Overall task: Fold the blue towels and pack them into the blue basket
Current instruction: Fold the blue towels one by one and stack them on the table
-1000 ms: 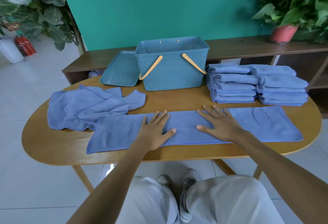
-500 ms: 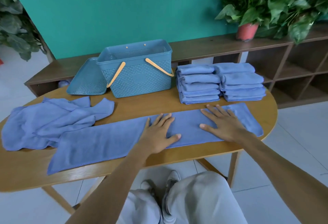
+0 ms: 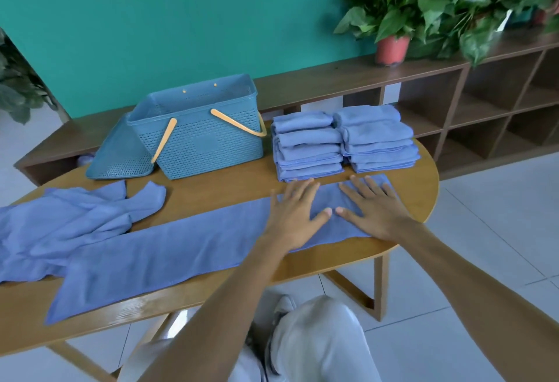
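Note:
A long blue towel (image 3: 169, 248), folded into a strip, lies across the oval wooden table (image 3: 211, 188). My left hand (image 3: 295, 215) and my right hand (image 3: 373, 207) press flat on its right end, fingers spread, thumbs nearly touching. Behind them stand two stacks of folded blue towels (image 3: 344, 139). The blue basket (image 3: 199, 133) with orange handles stands open at the back of the table. A heap of unfolded blue towels (image 3: 63, 221) lies at the left.
The basket's lid (image 3: 119, 154) leans against its left side. A low wooden shelf unit (image 3: 484, 103) runs along the teal wall with a potted plant (image 3: 393, 45) on top. The table's right edge is close to my right hand.
Both hands have slid along the towel toward its right end and now lie close together. The view has swung to the right.

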